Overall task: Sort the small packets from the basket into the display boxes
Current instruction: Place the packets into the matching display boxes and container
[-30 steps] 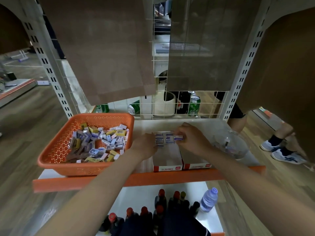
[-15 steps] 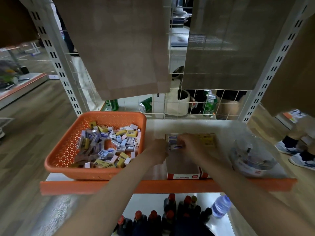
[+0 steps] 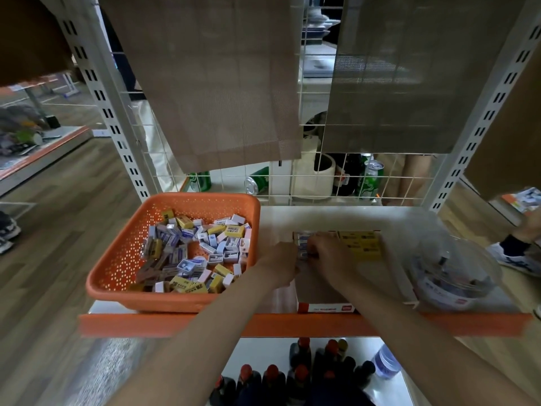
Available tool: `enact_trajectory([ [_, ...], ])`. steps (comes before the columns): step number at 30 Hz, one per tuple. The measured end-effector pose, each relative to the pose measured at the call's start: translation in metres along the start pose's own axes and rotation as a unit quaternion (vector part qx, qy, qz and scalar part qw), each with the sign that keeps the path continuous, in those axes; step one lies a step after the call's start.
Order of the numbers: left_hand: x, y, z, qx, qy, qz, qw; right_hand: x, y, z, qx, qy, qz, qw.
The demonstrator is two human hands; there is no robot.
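An orange perforated basket [image 3: 123, 259] sits at the shelf's left, full of several small blue-white and yellow packets [image 3: 202, 253]. To its right stands the left display box [image 3: 325, 300], with a row of blue-white packets [image 3: 303, 240] at its back. The right display box [image 3: 361, 244] holds yellow packets. My left hand [image 3: 278, 263] rests at the left box's left wall. My right hand [image 3: 326, 253] is over the blue-white row, fingertips pinching a blue-white packet [image 3: 306, 254] there.
A clear plastic tub [image 3: 450, 276] of small items stands at the shelf's right. Green cans [image 3: 371, 178] lie behind the wire grid. Dark bottles [image 3: 301, 373] fill the shelf below. Brown cloth hangs above. A person's shoes [image 3: 512, 253] are at the right.
The view has shifted a little, showing more of the yellow packets. Both hands have stayed at the back of the left box, the right one lower on the packet row.
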State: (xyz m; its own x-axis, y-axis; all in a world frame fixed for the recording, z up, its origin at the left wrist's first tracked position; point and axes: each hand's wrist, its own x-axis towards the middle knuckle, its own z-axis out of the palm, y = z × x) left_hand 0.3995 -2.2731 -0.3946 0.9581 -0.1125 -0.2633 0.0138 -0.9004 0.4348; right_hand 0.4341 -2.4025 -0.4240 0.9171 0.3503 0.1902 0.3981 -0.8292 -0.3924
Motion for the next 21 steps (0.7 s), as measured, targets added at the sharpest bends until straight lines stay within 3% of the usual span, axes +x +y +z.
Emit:
enact_trajectory([
  [7,-0.007,0.005,-0.004,0.063,0.015,0.018,0.998,-0.002,-0.003,-0.006,-0.043,0.000,-0.002,0.999],
  [14,-0.033,-0.009,-0.053,0.051,0.206,0.107,0.971,0.002,-0.023,-0.037,-0.021,0.061,-0.015,0.998],
  [17,-0.049,-0.040,-0.078,0.103,0.254,0.091,0.958,0.007,-0.055,-0.043,0.027,0.067,-0.042,0.997],
  [21,-0.074,-0.094,-0.098,0.166,0.247,0.009,0.955,0.013,-0.104,-0.034,0.035,0.043,-0.102,0.993],
])
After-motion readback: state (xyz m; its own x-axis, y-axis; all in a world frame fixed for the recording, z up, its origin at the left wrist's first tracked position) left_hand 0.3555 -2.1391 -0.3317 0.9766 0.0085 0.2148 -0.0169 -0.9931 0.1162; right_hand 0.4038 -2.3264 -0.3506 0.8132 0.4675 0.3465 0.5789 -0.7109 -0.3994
